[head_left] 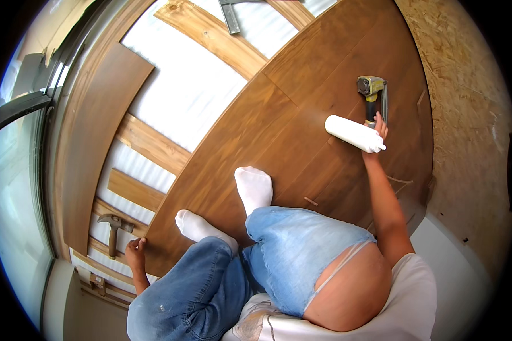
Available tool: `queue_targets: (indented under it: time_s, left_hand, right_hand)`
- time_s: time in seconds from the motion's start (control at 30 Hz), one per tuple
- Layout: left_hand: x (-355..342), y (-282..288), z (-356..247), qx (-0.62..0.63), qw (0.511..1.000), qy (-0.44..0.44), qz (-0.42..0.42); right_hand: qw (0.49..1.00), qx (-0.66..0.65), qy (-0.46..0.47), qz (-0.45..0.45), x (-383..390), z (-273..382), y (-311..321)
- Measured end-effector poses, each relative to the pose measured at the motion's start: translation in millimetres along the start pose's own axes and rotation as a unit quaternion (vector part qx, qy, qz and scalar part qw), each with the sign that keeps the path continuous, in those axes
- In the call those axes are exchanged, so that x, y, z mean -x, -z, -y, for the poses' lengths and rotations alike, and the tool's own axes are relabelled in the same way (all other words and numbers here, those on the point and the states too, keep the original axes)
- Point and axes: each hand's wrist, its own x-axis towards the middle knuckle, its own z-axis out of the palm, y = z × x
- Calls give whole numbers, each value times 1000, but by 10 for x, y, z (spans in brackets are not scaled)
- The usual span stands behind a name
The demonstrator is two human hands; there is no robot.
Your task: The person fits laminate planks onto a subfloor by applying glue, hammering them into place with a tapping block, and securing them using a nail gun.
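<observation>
Two hands are out wide, one on each side of the body. The right hand is far out on the brown floor boards, closed round a white tube. The tube lies on its side w/ its tip by the fingers. Just past it sits a yellow nail gun, right by the hand; can't tell if the hand touches it. A small wood peg lies alone on the boards, nearer the knees.

The left hand rests on the edge of the boards, fingers curled over it & holding nothing else. A hammer lies just beside it on the slats, not touching.

Two feet in white socks are on the boards, w/ blue jeans filling the middle between the hands.

To the left, white sheet shows between pale wood slats. A loose dark plank lies over them near the window frame. A metal square sits at the top. Rough chip board runs down the right side.
</observation>
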Motion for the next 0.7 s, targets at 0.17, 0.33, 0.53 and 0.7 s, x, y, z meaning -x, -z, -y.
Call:
queue_targets:
  time_s: [0.17, 0.33, 0.53, 0.7]
  left_hand:
    - [-102, -58, 290, -46, 998, -23, 25]
    - [-148, -126, 277, 80, 996, -37, 3]
    - [-91, -177, 255, 162, 986, -25, -4]
    - [-108, -147, 210, 152, 988, -23, 12]
  right_hand:
    - [997, 43, 66, 7, 525, 142, -153]
    - [977, -165, -87, 100, 627, 611, -102]
    - [907, -345, -204, 126, 538, 1157, -70]
    - [860, -428, -272, 64, 518, 1138, -225]
